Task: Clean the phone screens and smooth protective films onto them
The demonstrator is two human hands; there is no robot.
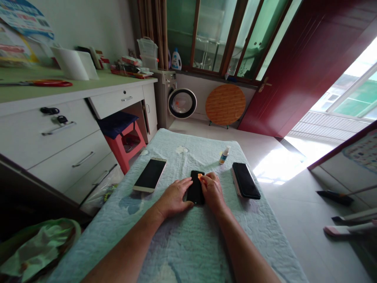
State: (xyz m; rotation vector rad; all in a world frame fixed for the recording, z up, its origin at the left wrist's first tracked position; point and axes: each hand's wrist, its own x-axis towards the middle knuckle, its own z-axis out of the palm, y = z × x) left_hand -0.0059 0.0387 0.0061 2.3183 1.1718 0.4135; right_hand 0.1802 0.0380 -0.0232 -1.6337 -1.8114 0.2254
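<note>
A black smartphone (194, 192) lies flat on the cloth-covered table in front of me. My left hand (176, 196) holds it along its left side, fingers near the upper edge and thumb at the lower corner. Pinched in my right hand (212, 190) is a small orange cloth (200, 176), which touches the upper right part of the screen. Left of my hands rests a larger gold-and-white smartphone (150, 174), screen up. To the right, a black smartphone (246, 180) sits on top of something pinkish. Behind my right hand stands a small spray bottle (224, 155) with an orange-and-blue label.
A pale blue quilted cloth (203, 153) covers the table. At left are a white drawer desk (55, 137) with scissors (51, 83) and a paper roll (70, 63), and a red stool (125, 145). Beyond are an open washing machine (165, 84) and a round wooden board (225, 104).
</note>
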